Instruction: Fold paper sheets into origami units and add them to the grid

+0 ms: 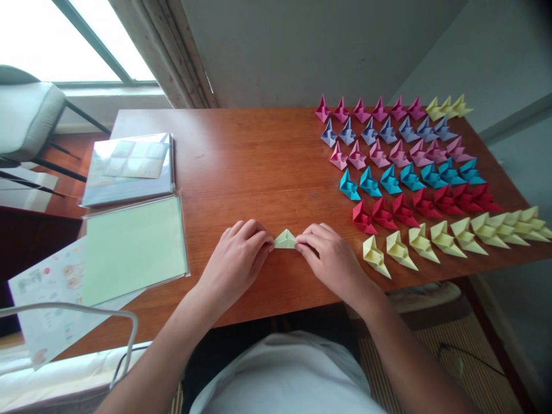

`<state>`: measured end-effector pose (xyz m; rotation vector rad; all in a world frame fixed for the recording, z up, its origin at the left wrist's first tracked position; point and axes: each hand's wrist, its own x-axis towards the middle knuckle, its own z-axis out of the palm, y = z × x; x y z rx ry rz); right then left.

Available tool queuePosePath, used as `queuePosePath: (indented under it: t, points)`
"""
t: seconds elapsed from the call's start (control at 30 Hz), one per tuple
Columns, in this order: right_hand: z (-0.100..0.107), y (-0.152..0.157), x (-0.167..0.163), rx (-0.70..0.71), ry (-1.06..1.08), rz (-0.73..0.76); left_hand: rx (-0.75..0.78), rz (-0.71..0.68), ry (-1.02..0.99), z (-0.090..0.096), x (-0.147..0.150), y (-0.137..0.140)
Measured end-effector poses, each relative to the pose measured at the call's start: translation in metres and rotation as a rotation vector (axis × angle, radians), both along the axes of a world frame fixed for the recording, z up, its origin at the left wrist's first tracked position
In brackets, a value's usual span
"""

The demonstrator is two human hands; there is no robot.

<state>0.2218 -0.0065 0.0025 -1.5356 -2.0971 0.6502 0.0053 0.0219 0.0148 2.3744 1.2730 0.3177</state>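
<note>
A small pale green folded paper piece with a pointed top is held just above or on the wooden table, near its front edge; I cannot tell whether it touches. My left hand pinches its left corner between thumb and fingers. On the opposite side, my right hand grips the right corner the same way. To the right stand rows of folded paper boats; a pale yellow one is nearest my right hand. A stack of light green paper sheets lies left of my left hand.
Red boats, blue boats and further pink and purple rows fill the table's right side. At the left lie a plastic-wrapped packet and a printed sheet. A grey cable curves across the front left corner.
</note>
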Motion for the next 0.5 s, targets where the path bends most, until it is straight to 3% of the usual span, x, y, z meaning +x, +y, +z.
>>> queuePosePath:
  t: [0.27, 0.5]
  points:
    - [0.005, 0.001, 0.000, -0.042, -0.023, 0.013, 0.034, -0.050, -0.133, -0.004, 0.011, 0.006]
    - [0.005, 0.003, -0.002, -0.042, -0.026, -0.008, 0.050, 0.007, -0.159, -0.008, 0.012, 0.004]
